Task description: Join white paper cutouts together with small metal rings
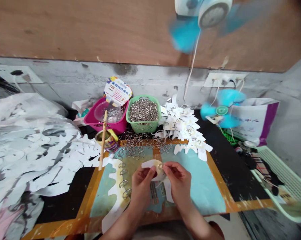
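White paper cutout [150, 165] with a metal ring [160, 165] at its edge, pinched between the fingertips of left hand [140, 183] and right hand [178, 181], just above the teal mat [203, 186]. Loose rings [140, 145] scattered just behind on the mat. Farther back, a green basket [143, 127] heaped with rings beside a pink basket [115, 128], and a stack of white cutouts [183, 128] to the right.

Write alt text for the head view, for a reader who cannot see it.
The left hand and right hand pinch a white paper cutout over a cluttered table. Behind it stand a green basket of metal rings and a pink basket.
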Demonstrator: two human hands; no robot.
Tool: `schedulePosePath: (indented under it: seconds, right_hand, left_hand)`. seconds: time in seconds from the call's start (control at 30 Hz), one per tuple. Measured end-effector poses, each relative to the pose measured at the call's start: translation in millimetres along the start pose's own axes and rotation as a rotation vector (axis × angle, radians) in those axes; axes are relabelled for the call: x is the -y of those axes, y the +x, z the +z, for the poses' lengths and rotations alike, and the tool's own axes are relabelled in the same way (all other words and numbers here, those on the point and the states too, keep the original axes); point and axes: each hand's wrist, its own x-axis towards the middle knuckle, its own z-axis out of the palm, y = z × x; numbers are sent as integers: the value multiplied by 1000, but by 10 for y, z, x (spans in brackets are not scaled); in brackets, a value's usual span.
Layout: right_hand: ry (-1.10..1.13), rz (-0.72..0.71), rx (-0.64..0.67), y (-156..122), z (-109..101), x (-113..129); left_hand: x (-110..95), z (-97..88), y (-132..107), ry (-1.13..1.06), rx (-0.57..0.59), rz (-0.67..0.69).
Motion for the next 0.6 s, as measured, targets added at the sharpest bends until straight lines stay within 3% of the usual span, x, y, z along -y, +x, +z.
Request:
schedulePosePath:
  seconds: [0.3, 0.6]
  right_hand:
    - [48, -5, 12, -48, -5, -20]
    - [-151, -18, 49, 26, 33, -74]
  left_hand:
    - [-5, 20, 20, -53, -95, -41]
    - [-72, 15, -13, 11, -127, -29]
